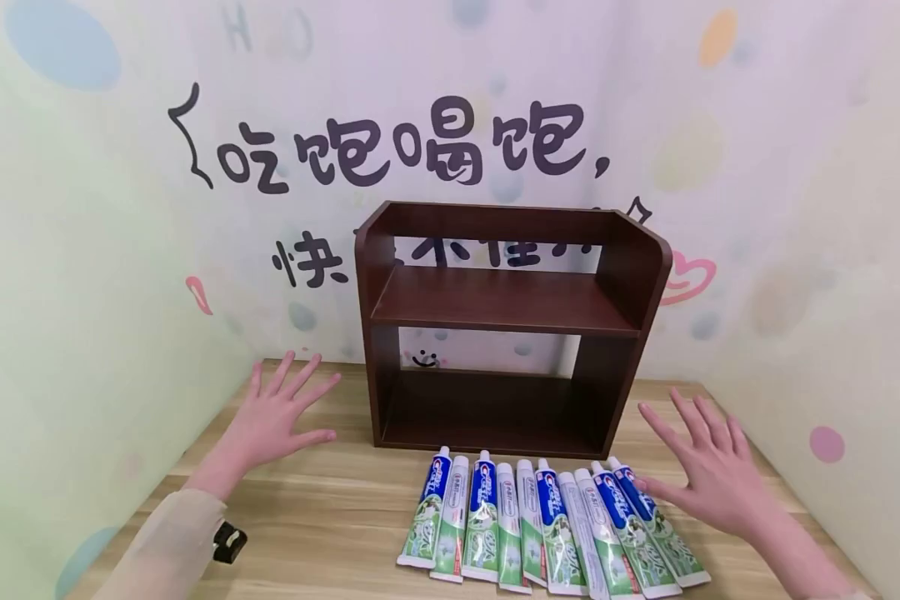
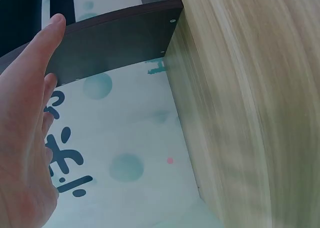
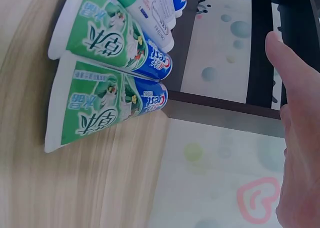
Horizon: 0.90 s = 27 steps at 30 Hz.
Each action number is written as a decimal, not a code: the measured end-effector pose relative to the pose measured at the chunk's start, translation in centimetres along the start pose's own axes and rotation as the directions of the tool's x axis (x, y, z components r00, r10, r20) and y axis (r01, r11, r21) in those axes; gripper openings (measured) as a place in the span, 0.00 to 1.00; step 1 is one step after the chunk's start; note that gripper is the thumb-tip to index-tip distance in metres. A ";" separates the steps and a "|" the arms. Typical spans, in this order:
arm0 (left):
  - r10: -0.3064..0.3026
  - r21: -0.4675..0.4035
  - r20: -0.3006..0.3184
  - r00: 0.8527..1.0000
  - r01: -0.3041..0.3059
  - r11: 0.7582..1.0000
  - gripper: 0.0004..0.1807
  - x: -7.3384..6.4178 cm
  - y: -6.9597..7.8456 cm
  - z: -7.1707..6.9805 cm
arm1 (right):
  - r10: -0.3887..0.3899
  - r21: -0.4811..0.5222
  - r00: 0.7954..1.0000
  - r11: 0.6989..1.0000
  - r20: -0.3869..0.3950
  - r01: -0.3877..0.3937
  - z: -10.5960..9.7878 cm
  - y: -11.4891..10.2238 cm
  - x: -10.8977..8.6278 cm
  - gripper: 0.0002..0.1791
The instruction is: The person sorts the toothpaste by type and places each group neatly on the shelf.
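My left hand is held with fingers spread to the left of a dark brown two-tier shelf, holding nothing. On the other side, my right hand also has its fingers spread and holds nothing; it is nearest the rightmost toothpaste tube. Several toothpaste tubes lie side by side in a row before the shelf, caps toward it. Some are blue and green Crest tubes, others white and green tubes. In the right wrist view, two Crest tubes lie near the shelf's corner. Both shelf tiers hold nothing.
The wood-grain table meets patterned walls at the back and both sides. Dark lettering and coloured spots mark the back wall. A black band sits at my left wrist, over a light sleeve.
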<state>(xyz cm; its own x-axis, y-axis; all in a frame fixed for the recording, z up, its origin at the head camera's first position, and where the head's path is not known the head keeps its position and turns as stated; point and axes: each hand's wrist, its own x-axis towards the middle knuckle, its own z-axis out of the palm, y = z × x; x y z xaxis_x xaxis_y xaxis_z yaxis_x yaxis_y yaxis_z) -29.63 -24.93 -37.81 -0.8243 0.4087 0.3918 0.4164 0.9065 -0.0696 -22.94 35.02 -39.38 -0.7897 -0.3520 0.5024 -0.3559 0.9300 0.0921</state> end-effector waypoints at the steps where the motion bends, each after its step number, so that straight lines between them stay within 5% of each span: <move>1: 0.002 -0.004 -0.002 1.000 -0.002 1.000 0.45 0.0 0.0 -0.1 | 0.000 0.001 1.000 1.000 0.004 0.000 0.0 0.0 0.0 0.55; 10: -0.003 -0.050 -0.040 0.999 0.001 0.999 0.44 0.5 0.1 -1.0 | -0.010 0.003 1.000 1.000 -0.004 0.010 0.0 0.2 -0.5 0.56; 19: -0.031 -0.036 -0.008 0.999 0.031 0.999 0.45 1.8 -0.2 -1.9 | -0.006 0.010 1.000 1.000 -0.005 0.006 0.3 0.4 -1.1 0.57; 27: -0.043 -0.082 -0.065 0.997 0.038 0.996 0.44 3.1 -0.2 -3.0 | -0.011 0.013 1.000 1.000 -0.014 0.011 0.1 0.4 -1.2 0.57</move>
<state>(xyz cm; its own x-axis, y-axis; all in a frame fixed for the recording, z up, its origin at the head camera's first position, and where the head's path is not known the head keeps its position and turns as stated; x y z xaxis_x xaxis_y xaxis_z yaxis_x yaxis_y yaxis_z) -31.14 -24.14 -33.82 -0.8148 0.3616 0.4532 0.4153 0.9094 0.0210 -22.19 35.80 -40.07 -0.7787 -0.3606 0.5134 -0.3713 0.9245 0.0862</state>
